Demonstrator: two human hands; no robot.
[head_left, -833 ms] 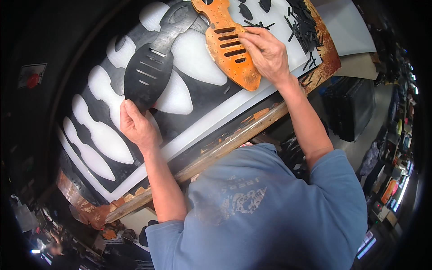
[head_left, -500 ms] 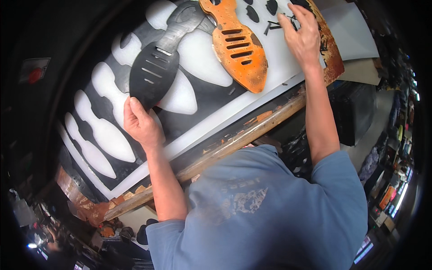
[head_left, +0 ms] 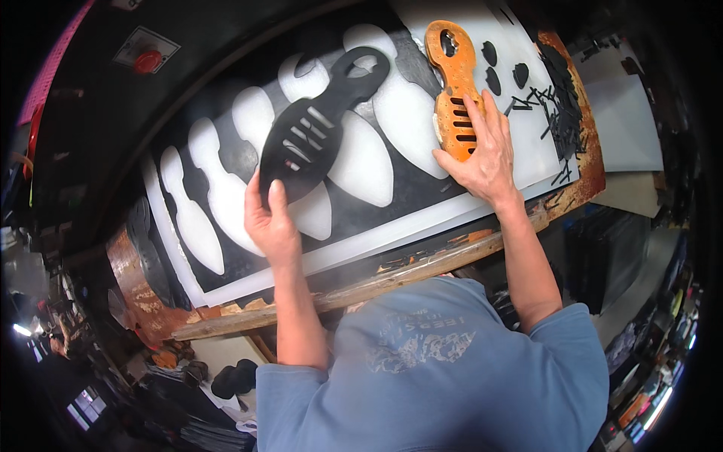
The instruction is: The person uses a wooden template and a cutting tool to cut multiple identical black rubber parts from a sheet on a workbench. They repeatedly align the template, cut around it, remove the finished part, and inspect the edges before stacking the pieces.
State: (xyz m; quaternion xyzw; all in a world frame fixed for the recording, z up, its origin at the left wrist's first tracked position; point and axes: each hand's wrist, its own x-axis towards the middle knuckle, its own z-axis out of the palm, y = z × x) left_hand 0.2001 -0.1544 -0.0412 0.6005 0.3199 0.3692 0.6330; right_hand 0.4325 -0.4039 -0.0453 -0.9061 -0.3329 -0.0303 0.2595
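Note:
A black slotted piece (head_left: pixel 305 147), paddle-shaped with a hole through its narrow end, is tilted above the cut black sheet. My left hand (head_left: pixel 273 226) pinches its wide lower end between thumb and fingers. To the right lies an orange slotted cutting die (head_left: pixel 456 105) of similar outline, worn and spotted, with a hole at its top. My right hand (head_left: pixel 486 160) rests over the die's lower part, fingers stretched out and thumb spread to its left side. That hand hides the die's pointed end. Under both is the black sheet (head_left: pixel 429 184) with several cut-out shapes showing white board through them.
Small black oval offcuts (head_left: pixel 520 74) lie right of the die. Past them a heap of thin black strips (head_left: pixel 561 113) covers the rusty table edge. A wooden rail (head_left: pixel 407 279) runs along the front. A red button (head_left: pixel 147 62) sits on the dark machine at upper left.
My right hand has moved left from the loose strips onto the orange die. My left hand still grips the black slotted piece, and the whole view has shifted.

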